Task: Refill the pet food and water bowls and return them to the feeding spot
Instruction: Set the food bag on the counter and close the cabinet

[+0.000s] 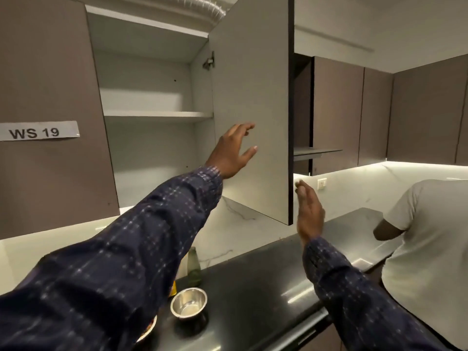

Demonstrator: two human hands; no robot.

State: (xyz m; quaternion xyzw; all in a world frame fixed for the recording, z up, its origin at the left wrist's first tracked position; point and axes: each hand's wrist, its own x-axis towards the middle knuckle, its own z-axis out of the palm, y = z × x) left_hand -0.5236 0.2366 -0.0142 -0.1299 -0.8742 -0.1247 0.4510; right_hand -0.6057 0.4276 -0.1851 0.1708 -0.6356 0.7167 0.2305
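A small steel bowl (189, 302) stands empty on the black countertop (253, 287). The rim of a second dish (149, 330) peeks out under my left sleeve. A green glass bottle (194, 267) stands upright behind the bowl. My left hand (231, 150) is raised, fingers spread, against the inner face of the open wall cabinet door (253, 84). My right hand (309, 211) is open, palm facing left, just right of the door's lower edge. Neither hand holds anything.
The open cabinet (152, 97) shows bare white shelves. A closed door at left carries a "WS 19" label (35, 131). A person in a white shirt (430, 249) bends over the counter at right. A yellow item (173, 291) is partly hidden by my arm.
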